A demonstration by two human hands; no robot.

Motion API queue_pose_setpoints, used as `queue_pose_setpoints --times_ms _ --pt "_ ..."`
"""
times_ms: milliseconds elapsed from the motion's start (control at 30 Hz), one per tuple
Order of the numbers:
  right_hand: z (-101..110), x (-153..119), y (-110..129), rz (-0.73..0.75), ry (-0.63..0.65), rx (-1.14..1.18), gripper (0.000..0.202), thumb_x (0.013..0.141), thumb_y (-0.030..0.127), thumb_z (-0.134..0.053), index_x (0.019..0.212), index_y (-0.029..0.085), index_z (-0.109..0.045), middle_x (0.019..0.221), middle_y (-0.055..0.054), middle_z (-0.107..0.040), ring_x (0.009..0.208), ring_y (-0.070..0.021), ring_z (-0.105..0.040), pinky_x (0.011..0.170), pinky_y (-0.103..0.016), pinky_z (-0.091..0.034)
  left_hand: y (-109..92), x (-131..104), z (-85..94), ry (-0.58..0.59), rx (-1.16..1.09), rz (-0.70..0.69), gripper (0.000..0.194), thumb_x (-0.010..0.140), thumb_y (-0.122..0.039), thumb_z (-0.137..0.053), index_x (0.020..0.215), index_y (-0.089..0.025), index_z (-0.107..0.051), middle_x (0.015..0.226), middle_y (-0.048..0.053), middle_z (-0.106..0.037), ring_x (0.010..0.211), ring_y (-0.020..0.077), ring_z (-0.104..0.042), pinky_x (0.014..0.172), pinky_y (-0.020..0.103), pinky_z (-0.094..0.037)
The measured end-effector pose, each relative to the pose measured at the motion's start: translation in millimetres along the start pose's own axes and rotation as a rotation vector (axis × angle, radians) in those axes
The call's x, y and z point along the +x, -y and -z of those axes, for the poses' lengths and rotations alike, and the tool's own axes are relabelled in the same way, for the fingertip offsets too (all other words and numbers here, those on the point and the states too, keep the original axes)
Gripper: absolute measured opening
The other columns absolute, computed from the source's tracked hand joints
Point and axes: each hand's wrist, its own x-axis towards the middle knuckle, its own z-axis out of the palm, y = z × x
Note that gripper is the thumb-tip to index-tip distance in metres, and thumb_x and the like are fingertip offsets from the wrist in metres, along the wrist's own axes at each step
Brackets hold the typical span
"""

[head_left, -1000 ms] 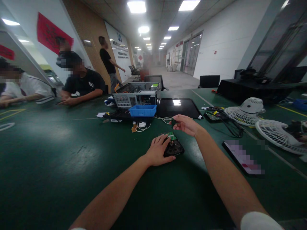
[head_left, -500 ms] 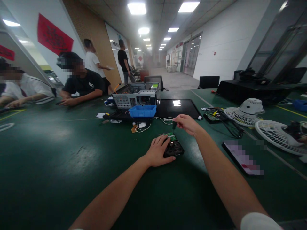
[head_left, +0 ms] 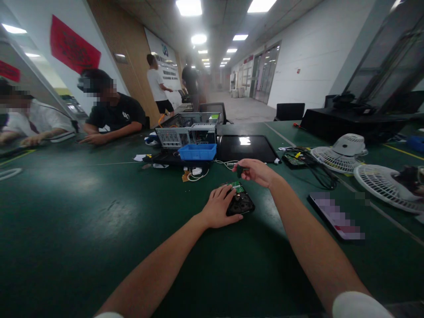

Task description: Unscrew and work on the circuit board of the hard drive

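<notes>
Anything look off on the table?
The open computer case shows its insides. On the right, one fan lies with no stand showing; the nearer fan has dark inner parts exposed. Tiny specks, too small to identify, lie on the table, left of the left hand. No spill visible.

The open device (head_left: pixel 241 205), a small, flat, black unit, lies on the green counter (head_left: pixel 132 247) just right of the centre of the frame and a little below it. Its inner side faces up: a green circuit board (head_left: pixel 239 187) with a pale strip across it fills the far end, and dark, uneven parts fill the near end. It sits slightly askew, its near right corner pointing to the lower right; the left hand (head_left: pixel 218 208) covers its left edge. Above its far end, the small dark green tool (head_left: pixel 240 171) is gripped in the fingers of the right hand (head_left: pixel 256 172), partly hidden; its tip cannot be made out.
</notes>
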Motion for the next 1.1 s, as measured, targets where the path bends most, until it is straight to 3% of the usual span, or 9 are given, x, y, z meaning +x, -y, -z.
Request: queue_pose_setpoints --times_ms 133,367,600,733,900,1100 --pt "2.0 1.0 -2.4 0.01 -0.015 0.082 0.018 0.083 0.032 -0.072 0.09 0.017 -0.068 0.1 -0.012 -0.075 0.063 -0.014 -0.063 0.052 -0.025 -0.048 0.0 0.5 -0.8 -0.002 -0.003 0.01 0.099 0.081 -0.077 -0.059 0.159 -0.026 -0.026 0.161 0.013 -0.028 0.148 0.0396 -0.023 0.119 0.058 -0.021" --pt "2.7 1.4 1.4 0.046 -0.111 -0.032 0.029 0.077 0.037 -0.08 0.099 0.021 -0.071 0.079 -0.001 -0.069 0.055 -0.0085 -0.053 0.045 -0.021 -0.036 0.4 0.1 0.4 0.014 0.004 0.01 0.1 0.082 -0.08 -0.055 0.16 -0.026 -0.022 0.163 0.013 -0.026 0.149 0.039 -0.022 0.119 0.057 -0.02" --pt "5.7 6.1 -3.0 0.102 -0.208 -0.097 0.024 0.071 0.035 -0.082 0.076 0.018 -0.066 0.064 0.001 -0.059 0.056 -0.0099 -0.05 0.049 -0.023 -0.038 0.1 -0.3 1.3 0.016 0.009 0.007 0.101 0.082 -0.082 -0.051 0.16 -0.024 -0.023 0.163 0.013 -0.025 0.149 0.0387 -0.021 0.12 0.057 -0.02" --pt "5.1 8.0 -4.5 0.09 -0.213 -0.113 0.023 0.073 0.034 -0.079 0.073 0.019 -0.061 0.058 0.002 -0.055 0.052 -0.0104 -0.049 0.045 -0.023 -0.034 0.5 0.1 1.2 0.021 0.013 0.005 0.101 0.082 -0.082 -0.052 0.16 -0.024 -0.023 0.163 0.013 -0.025 0.149 0.0386 -0.02 0.12 0.057 -0.02" --pt "2.5 6.0 -2.8 0.055 -0.153 -0.07 0.017 0.08 0.034 -0.071 0.083 0.017 -0.068 0.082 -0.006 -0.071 0.051 -0.0098 -0.051 0.04 -0.023 -0.031 0.8 0.6 -0.2 0.019 0.018 -0.001 0.102 0.082 -0.082 -0.051 0.16 -0.022 -0.025 0.163 0.015 -0.025 0.149 0.0392 -0.02 0.12 0.057 -0.02" --pt "2.1 2.1 1.4 0.024 -0.067 -0.053 0.023 0.086 0.031 -0.064 0.1 0.015 -0.075 0.101 -0.011 -0.075 0.054 -0.0092 -0.055 0.041 -0.021 -0.036 0.2 0.7 -1.9 0.016 0.032 0.008 0.101 0.082 -0.082 -0.052 0.16 -0.023 -0.024 0.162 0.014 -0.027 0.148 0.0394 -0.022 0.119 0.058 -0.021"
